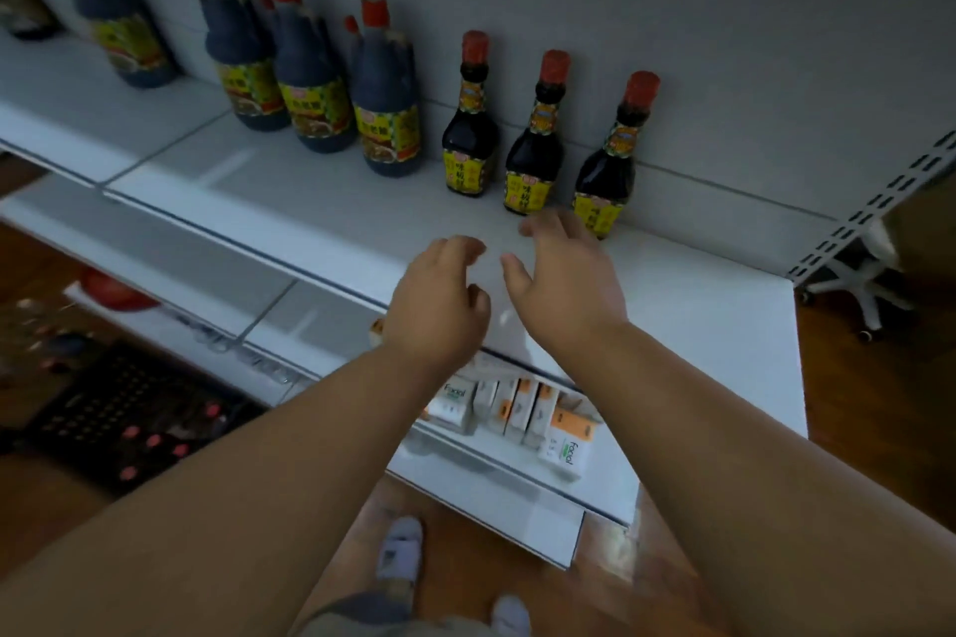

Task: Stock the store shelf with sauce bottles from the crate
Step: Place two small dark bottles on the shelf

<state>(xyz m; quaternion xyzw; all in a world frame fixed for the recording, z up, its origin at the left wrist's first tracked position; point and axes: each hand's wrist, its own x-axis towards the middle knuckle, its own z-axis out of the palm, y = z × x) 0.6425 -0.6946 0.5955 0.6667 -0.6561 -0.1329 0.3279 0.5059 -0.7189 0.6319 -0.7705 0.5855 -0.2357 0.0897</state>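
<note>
White shelf (310, 202) boards carry the sauce bottles along the back panel: three small dark bottles (533, 140) with red caps and yellow labels stand in a row at the right, and larger dark bottles (315, 88) stand to their left. Both hands hover empty over the shelf's front part, near each other. On the left hand (439, 300) the fingers are loosely curled and hold nothing; on the right hand (564, 279) they are spread, relaxed, just before the rightmost small bottle. Below, a black crate (129, 409) with red-capped bottles sits on the wooden floor (879, 404), left of the person's feet.
</note>
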